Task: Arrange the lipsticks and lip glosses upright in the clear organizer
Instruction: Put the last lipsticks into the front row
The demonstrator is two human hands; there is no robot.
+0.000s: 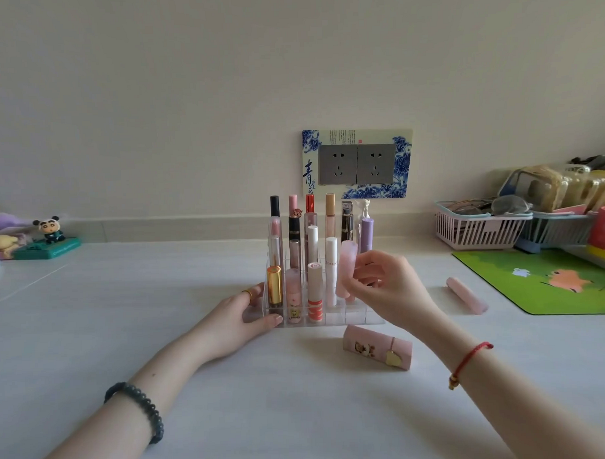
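Note:
The clear organizer (359, 317) stands on the white table, with several lipsticks and glosses upright in its stepped rows. My left hand (242, 317) grips its front left corner. My right hand (389, 288) holds a pale pink tube (347, 263) upright over the right side of the organizer, its lower end among the compartments. A wide pink lipstick with a gold heart (377, 351) lies on the table just in front of the organizer. Another slim pink tube (466, 295) lies to the right.
A green mat (553, 282) covers the right of the table, behind it a pink basket (476, 228) and a red tin (604, 232). Toy figures (49, 234) stand at the far left. A wall socket plate (357, 164) is behind the organizer.

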